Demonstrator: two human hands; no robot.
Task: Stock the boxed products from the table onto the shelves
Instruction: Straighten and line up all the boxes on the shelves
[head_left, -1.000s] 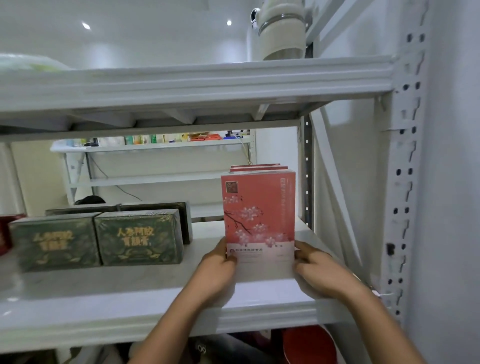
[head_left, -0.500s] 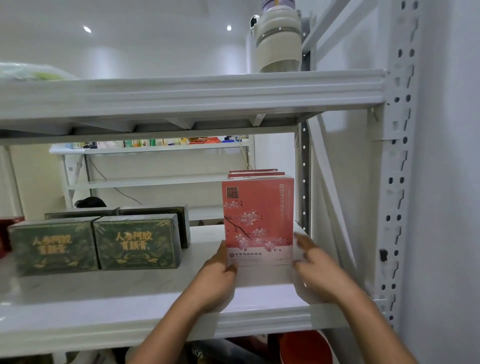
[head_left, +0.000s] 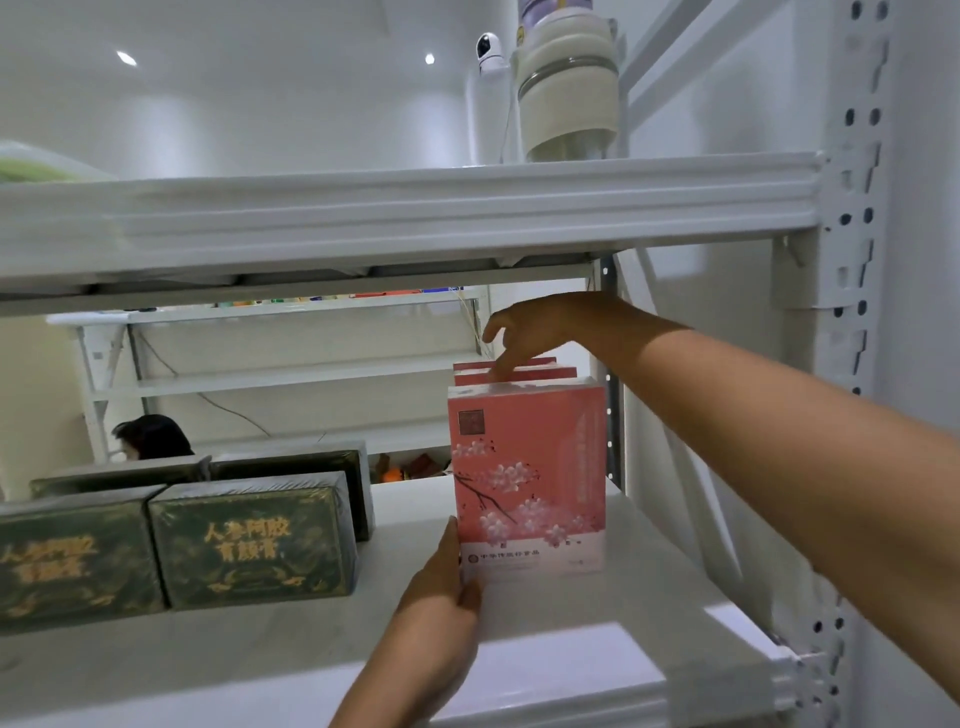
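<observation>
A pink box with blossom print (head_left: 527, 478) stands upright on the white middle shelf (head_left: 571, 654), at its right end. Two more pink boxes (head_left: 514, 370) stand right behind it, only their top edges showing. My left hand (head_left: 441, 597) rests flat against the front box's lower left corner, fingers straight. My right hand (head_left: 540, 327) reaches over the front box, and its fingertips touch the top edges of the boxes behind. Neither hand grips a box.
Dark green boxes with gold lettering (head_left: 249, 540) fill the shelf's left half in two rows. The upper shelf (head_left: 415, 208) hangs low overhead with a white appliance (head_left: 566, 88) on it. A perforated upright post (head_left: 852, 364) bounds the right side. A person's head (head_left: 150, 436) shows behind the rack.
My right hand has left the front box's lower right side and risen over its top to the boxes behind. The left hand stays at the lower left corner.
</observation>
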